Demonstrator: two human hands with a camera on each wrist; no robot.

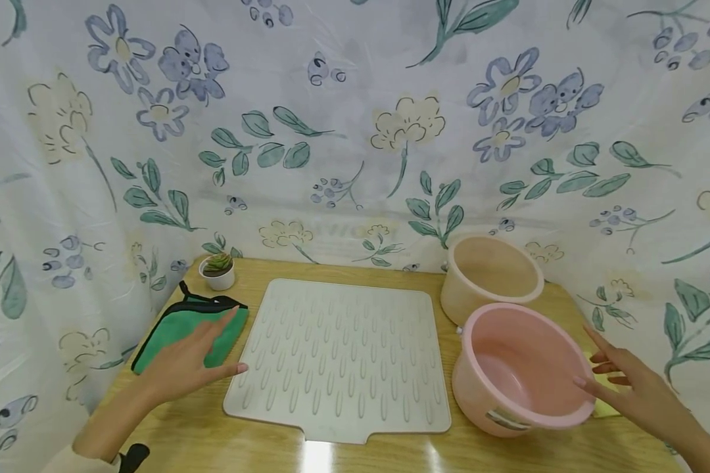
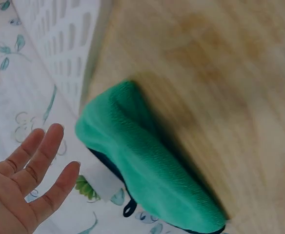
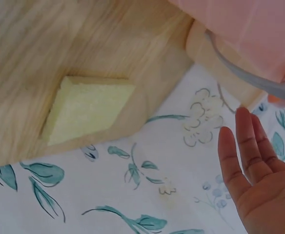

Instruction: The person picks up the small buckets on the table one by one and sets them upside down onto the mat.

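Hands point(image 1: 183, 361) beside unmarked green cloth point(image 1: 180, 328), pink basin point(image 1: 520, 368).

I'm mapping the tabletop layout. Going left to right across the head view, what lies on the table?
Green cloth under the left hand → ribbed drying mat → pink basin → right hand.

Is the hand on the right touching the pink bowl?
Cannot tell. In the head view the right hand has fingertips at the round pink plastic basin's rim, but no contact or gap shows plainly.
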